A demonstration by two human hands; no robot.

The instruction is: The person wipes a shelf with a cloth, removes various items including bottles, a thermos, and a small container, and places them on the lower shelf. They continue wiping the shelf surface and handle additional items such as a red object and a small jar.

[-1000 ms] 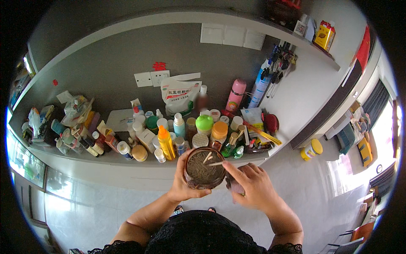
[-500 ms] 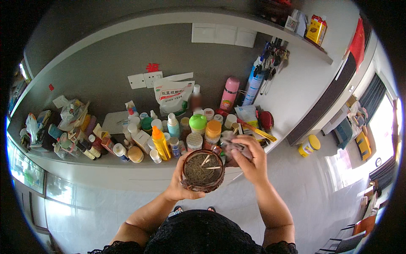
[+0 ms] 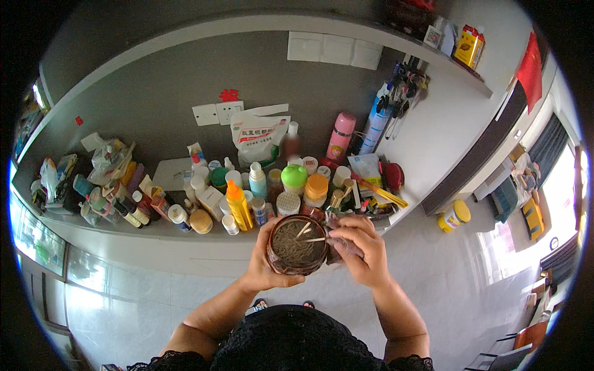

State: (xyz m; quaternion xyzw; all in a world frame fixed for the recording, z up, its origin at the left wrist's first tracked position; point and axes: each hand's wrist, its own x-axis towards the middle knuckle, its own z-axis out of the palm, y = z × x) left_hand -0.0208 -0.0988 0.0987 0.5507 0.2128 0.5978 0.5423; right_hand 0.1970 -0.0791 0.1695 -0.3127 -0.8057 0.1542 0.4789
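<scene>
My left hand (image 3: 262, 263) grips a round, dark reddish-brown pot (image 3: 272, 264) by its left side, thumb along the near edge. Inside lie dark, short stick-like bits (image 3: 292, 248), with a few pale sticks (image 3: 304, 231) on top. Bunched in my right hand (image 3: 364, 250) is a greyish-purple cloth (image 3: 348, 246), held against the pot's right side. The fingertips of that hand reach the right rim, by the end of one pale stick. Both hands are above the front edge of the counter.
Bottles and jars crowd the counter, among them a yellow squeeze bottle (image 3: 239, 207), a green-lidded jar (image 3: 294, 178) and an orange-lidded jar (image 3: 315, 188). A pink flask (image 3: 340, 137) and white pouch (image 3: 260, 137) stand behind. Keys (image 3: 405, 86) hang at right; a yellow bucket (image 3: 455, 216) stands on the floor.
My right hand has come down and left with the cloth, from beside the pot to its right rim. The pot stays in my left hand, nearly in place.
</scene>
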